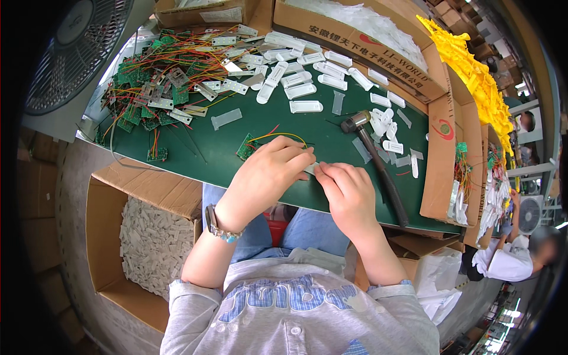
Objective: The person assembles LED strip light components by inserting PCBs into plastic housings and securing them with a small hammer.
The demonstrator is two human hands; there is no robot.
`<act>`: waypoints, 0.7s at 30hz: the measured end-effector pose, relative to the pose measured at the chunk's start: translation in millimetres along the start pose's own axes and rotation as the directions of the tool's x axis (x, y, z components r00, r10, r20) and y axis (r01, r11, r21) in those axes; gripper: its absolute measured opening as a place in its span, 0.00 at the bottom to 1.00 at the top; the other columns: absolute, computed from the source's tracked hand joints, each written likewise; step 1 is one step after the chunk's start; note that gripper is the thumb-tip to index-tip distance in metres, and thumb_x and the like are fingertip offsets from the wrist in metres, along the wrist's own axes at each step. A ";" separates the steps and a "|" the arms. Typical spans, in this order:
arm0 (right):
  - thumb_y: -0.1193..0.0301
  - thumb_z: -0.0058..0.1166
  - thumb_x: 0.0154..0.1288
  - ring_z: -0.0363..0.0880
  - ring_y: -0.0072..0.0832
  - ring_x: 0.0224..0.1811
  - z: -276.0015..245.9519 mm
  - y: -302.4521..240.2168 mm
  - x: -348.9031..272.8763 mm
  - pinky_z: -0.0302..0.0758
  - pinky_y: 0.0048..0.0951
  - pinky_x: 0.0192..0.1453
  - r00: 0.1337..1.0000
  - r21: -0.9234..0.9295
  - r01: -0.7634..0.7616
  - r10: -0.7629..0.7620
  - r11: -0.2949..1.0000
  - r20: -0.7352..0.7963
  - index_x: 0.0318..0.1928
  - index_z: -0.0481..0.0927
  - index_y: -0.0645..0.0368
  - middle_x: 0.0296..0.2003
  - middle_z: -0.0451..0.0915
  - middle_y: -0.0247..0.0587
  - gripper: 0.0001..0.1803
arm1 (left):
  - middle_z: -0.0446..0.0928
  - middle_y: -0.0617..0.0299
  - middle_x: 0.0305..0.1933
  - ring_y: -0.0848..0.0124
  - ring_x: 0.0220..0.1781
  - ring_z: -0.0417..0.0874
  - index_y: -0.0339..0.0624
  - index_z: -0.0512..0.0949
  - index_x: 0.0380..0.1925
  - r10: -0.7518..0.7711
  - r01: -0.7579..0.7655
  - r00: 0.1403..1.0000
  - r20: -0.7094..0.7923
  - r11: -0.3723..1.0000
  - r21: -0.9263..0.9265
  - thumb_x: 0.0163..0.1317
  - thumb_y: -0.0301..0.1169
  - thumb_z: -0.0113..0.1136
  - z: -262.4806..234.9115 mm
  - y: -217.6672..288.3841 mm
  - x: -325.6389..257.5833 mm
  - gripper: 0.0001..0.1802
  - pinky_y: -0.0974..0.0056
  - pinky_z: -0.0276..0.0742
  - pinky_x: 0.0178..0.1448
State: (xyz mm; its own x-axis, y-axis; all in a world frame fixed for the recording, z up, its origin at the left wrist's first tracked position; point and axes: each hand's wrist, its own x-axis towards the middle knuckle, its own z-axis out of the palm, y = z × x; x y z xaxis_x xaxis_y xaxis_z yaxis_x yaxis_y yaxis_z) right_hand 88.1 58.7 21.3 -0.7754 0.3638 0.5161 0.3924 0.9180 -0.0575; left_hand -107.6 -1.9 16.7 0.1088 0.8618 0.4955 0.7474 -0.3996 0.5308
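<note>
Close to the near edge of the green table, my left hand [276, 167] and my right hand [346, 192] meet, fingers closed on a small white plastic piece [312, 168] that they mostly hide. Red and yellow wires run from beside my left hand to a green circuit board [245, 147] just left of it. A hammer [378, 160] with a black handle lies to the right of my right hand. Beyond my hands, white plastic housings [306, 106] are spread over the table, and a clear plastic strip [227, 119] lies to the left.
A heap of wired circuit boards [160, 89] covers the table's far left. Cardboard boxes [361, 50] line the far and right edges. A grey fan [77, 50] stands at the left; below is an open carton [103, 254] of small white pieces. Another person [512, 257] sits far right.
</note>
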 end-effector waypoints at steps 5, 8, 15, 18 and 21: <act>0.74 0.65 0.58 0.79 0.40 0.50 -27.8 9.3 -9.1 0.72 0.43 0.51 0.984 -0.023 -0.177 0.177 0.984 0.016 0.50 0.78 0.59 0.45 0.80 0.39 0.18 | 0.83 0.59 0.47 0.58 0.54 0.81 0.39 0.80 0.46 0.017 -0.017 1.000 -0.021 1.000 0.002 0.51 0.28 0.71 3.1 -4.1 -1.2 0.20 0.57 0.80 0.58; 0.70 0.68 0.58 0.76 0.45 0.49 -51.8 22.3 -32.1 0.71 0.46 0.52 0.855 -0.293 -0.480 0.516 0.827 0.055 0.52 0.74 0.59 0.42 0.79 0.42 0.23 | 0.83 0.58 0.46 0.58 0.53 0.82 0.39 0.80 0.46 0.024 -0.024 0.999 -0.022 1.000 0.020 0.51 0.28 0.71 1.9 -3.2 -1.7 0.20 0.57 0.80 0.58; 0.68 0.64 0.65 0.77 0.45 0.44 -66.6 46.6 -55.5 0.74 0.44 0.50 0.839 -0.293 -0.467 0.523 0.834 0.151 0.49 0.77 0.65 0.38 0.78 0.47 0.17 | 0.83 0.57 0.45 0.59 0.53 0.82 0.39 0.80 0.46 0.019 -0.019 1.000 -0.016 0.999 0.028 0.52 0.29 0.71 1.5 -0.9 -1.2 0.20 0.57 0.80 0.58; 0.72 0.64 0.67 0.80 0.37 0.33 -74.9 52.9 -55.8 0.77 0.37 0.38 0.704 0.053 -0.681 0.634 0.730 0.320 0.49 0.75 0.66 0.36 0.77 0.46 0.16 | 0.83 0.58 0.46 0.59 0.53 0.82 0.39 0.80 0.45 0.033 -0.032 0.999 -0.029 0.999 0.020 0.52 0.29 0.71 3.1 -2.7 -1.4 0.19 0.57 0.80 0.58; 0.75 0.64 0.68 0.79 0.26 0.30 -90.0 48.0 -47.5 0.76 0.30 0.35 0.492 0.251 -0.870 0.727 0.423 0.479 0.48 0.75 0.66 0.34 0.77 0.41 0.13 | 0.84 0.59 0.47 0.59 0.53 0.82 0.40 0.80 0.45 0.033 -0.032 0.999 -0.039 0.999 0.031 0.51 0.29 0.71 5.0 -4.7 -3.3 0.19 0.57 0.80 0.58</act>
State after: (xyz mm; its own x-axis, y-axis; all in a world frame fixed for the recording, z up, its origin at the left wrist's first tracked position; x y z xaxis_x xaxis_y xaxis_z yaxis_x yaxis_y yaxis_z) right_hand 188.2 71.4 71.0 -0.3329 0.9221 -0.1970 0.7167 0.1117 -0.6884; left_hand -108.1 -1.2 9.1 0.1080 0.8352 0.5392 0.7633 -0.4172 0.4933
